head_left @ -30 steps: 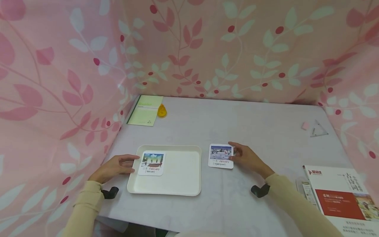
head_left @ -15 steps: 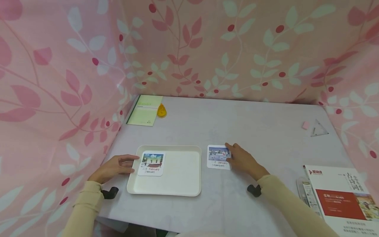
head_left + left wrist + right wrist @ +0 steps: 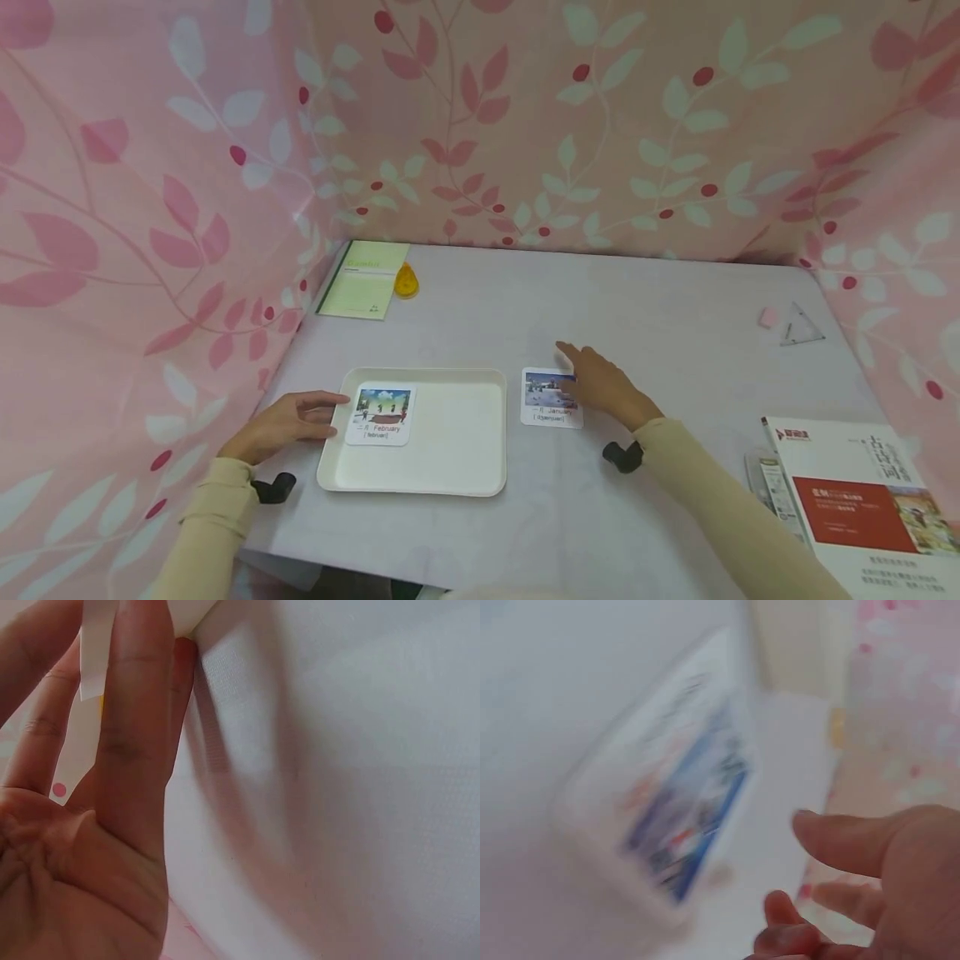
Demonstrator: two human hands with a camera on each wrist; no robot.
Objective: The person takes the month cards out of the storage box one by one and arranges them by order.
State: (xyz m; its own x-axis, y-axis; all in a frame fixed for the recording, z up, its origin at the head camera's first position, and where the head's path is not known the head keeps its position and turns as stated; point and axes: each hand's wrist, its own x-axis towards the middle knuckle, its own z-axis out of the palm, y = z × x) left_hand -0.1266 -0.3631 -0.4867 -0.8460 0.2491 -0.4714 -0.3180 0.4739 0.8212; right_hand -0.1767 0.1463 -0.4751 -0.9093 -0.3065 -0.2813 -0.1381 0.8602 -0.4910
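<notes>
Right hand (image 3: 600, 385) hovers loose-fingered, grasping nothing, over January card (image 3: 550, 400) flat on tabletop (image 3: 637, 317); left hand (image 3: 281, 423), relaxed, steadies tray (image 3: 457, 467) edge beside February card (image 3: 380, 414).

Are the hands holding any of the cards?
No. The right hand hovers open beside the January card. The left hand touches the tray's left edge, gripping nothing.

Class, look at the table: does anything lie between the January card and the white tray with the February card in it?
Nothing visible does. The January card lies flat on the table just right of the white tray, with only a bare strip of tablecloth between them. The right hand is at the card's right edge, away from that gap.
</notes>
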